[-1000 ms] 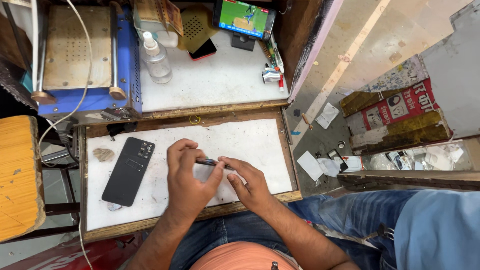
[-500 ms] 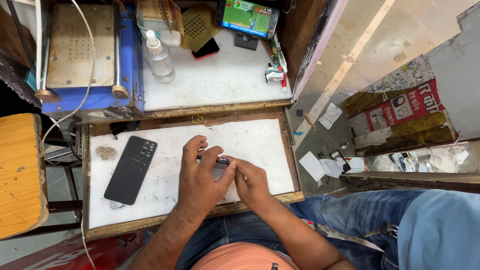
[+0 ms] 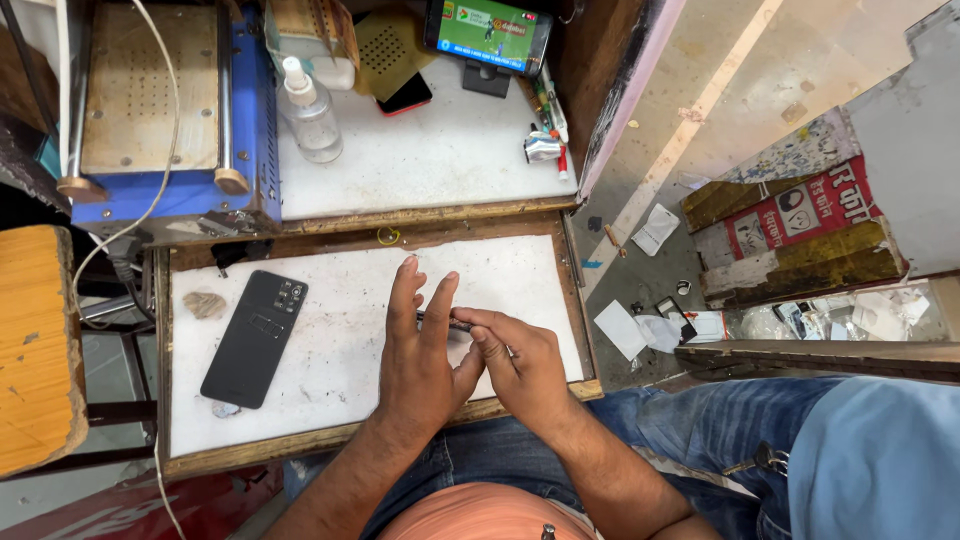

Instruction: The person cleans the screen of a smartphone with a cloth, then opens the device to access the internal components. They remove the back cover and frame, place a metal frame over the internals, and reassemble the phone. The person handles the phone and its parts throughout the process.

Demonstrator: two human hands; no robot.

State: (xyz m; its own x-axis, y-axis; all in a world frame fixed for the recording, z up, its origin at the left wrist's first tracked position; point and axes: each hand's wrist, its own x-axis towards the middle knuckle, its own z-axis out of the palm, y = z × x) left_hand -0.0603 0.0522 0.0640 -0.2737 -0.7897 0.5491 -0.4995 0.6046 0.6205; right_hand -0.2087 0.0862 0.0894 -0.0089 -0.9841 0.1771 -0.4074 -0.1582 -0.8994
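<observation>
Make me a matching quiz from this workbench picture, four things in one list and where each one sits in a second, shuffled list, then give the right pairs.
Things:
1. black phone
2. clear spray bottle
3. phone with a lit screen
4. thin dark tool

Places:
A. propped on a stand at the back of the upper shelf
B. between the left hand and right hand
C. face down on the left of the white tray
D. upright beside the blue machine

Pairs: 1-C, 2-D, 3-A, 4-B
</observation>
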